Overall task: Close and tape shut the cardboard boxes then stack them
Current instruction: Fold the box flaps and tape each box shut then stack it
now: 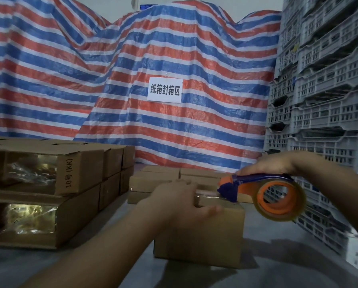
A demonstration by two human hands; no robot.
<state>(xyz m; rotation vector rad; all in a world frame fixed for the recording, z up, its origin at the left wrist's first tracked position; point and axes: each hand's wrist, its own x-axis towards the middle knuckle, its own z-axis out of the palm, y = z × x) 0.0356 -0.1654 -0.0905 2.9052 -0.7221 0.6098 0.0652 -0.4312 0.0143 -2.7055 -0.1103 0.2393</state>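
— What are my hands doing?

— I've got my left hand [180, 201] out ahead of me, palm down, fingers curled over the top edge of the cardboard box [201, 235], thumb pointing right along its front face. My left forearm runs up from the lower left, bare.

— And the right?

— My right hand [271, 165] sits higher and further right, knuckles up, wrapped around the handle of the tape dispenser [263, 190]. The fingertips are hidden under the handle, so I can't see them. My right forearm comes in from the right edge, wrist roughly level. My two hands are near each other, not touching.
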